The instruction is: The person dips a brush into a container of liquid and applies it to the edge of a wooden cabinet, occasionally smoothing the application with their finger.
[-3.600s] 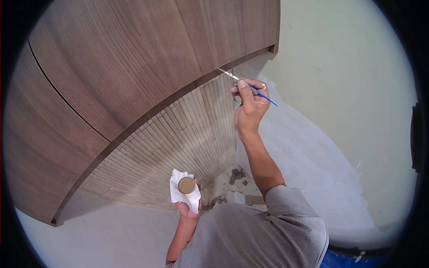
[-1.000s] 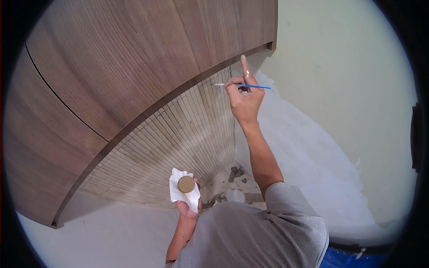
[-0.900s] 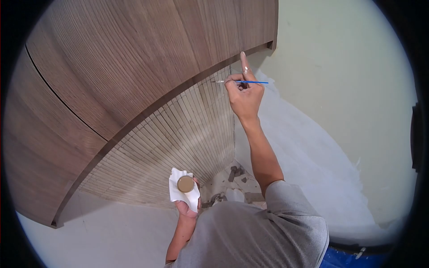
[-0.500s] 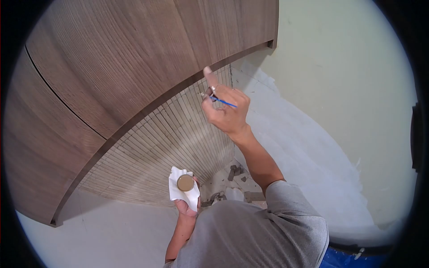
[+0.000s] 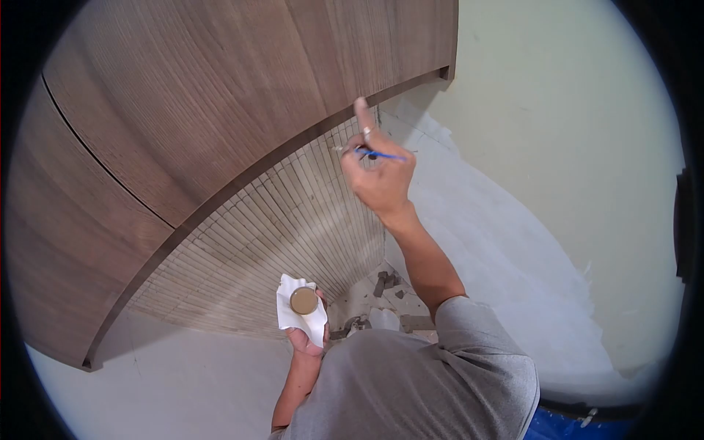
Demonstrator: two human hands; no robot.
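Note:
My right hand (image 5: 381, 172) is raised near the lower edge of the wood-grain cabinet (image 5: 257, 73), pinching a thin paintbrush with a blue handle (image 5: 387, 155). One finger stretches up to the cabinet's edge, and motion slightly blurs the fingertips. The brush's pale tip points left, over the narrow wall tiles in this view. Lower down, my left hand (image 5: 306, 343) is wrapped round a sheet of white paper (image 5: 312, 323) and a small round container of brown paint (image 5: 303, 301). The paper hides part of its fingers.
Narrow beige strip tiles (image 5: 271, 227) line the wall below the cabinet. To the right is a pale wall (image 5: 557, 95) with a whitish patch (image 5: 484, 235). Rubble and a dark block (image 5: 382, 283) lie low in the corner. Blue sheeting (image 5: 572, 425) shows at lower right.
My right hand has shifted slightly right and up along the cabinet edge with the paintbrush. My left hand, with the paper and paint container, has hardly moved.

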